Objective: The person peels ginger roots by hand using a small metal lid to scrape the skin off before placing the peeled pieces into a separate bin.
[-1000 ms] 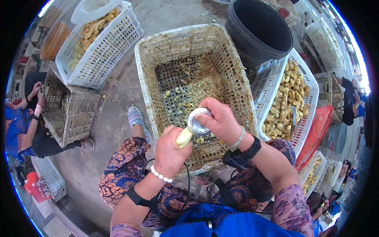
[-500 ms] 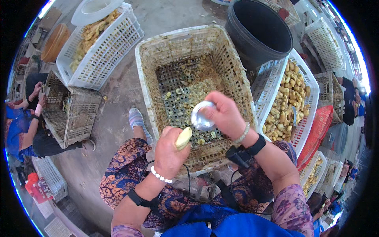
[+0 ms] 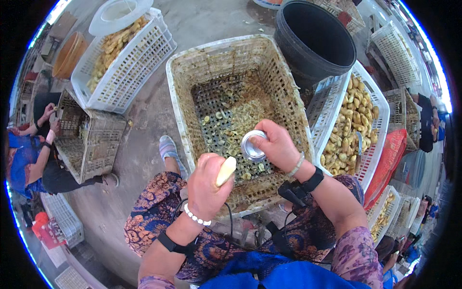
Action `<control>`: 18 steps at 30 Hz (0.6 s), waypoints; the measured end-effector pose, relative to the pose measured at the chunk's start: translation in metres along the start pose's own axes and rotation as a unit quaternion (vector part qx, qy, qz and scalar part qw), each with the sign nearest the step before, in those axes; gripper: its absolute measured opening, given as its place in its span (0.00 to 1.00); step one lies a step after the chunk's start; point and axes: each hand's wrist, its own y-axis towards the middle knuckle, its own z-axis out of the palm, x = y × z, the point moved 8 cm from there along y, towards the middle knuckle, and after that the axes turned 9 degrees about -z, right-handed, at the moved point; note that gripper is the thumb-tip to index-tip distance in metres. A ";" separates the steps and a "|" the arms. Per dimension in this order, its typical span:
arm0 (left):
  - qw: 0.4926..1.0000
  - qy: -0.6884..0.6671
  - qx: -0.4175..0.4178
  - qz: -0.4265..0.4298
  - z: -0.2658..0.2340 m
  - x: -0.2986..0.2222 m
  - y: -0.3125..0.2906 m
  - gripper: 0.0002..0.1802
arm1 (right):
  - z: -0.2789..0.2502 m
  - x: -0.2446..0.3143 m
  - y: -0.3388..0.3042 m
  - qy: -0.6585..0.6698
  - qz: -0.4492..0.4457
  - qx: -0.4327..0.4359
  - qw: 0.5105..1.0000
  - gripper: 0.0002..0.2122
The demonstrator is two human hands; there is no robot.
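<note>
Head view: left hand [image 3: 206,185] curled, fingers gripping pale-yellow vegetable piece [image 3: 226,171]; right hand [image 3: 278,148], two o'clock from left, fingers pinching round metal tool [image 3: 252,151] over stained plastic crate [image 3: 226,57].

You are in a produce-processing workshop: around you, on a worn concrete floor [image 3: 137,149], stand slotted plastic crates [image 3: 134,72], some heaped with yellowish produce [image 3: 347,137], and a big black bucket [image 3: 289,55]. Scraps [image 3: 248,111] litter the stained crate [image 3: 216,56] before you; a blue-clad co-worker [image 3: 24,156] is at another crate [image 3: 102,144].
</note>
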 end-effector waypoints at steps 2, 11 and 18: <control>0.994 -0.003 0.076 -0.078 0.012 0.013 -0.003 0.19 | -0.001 -0.012 -0.002 0.069 0.014 -0.011 0.997 0.09; 0.981 -0.067 0.179 -0.042 0.040 0.020 -0.007 0.31 | -0.006 -0.027 -0.006 0.230 0.088 -0.034 0.969 0.06; 0.967 -0.075 0.221 -0.102 0.044 0.023 -0.005 0.23 | 0.006 0.023 -0.017 0.146 -0.036 0.096 0.984 0.08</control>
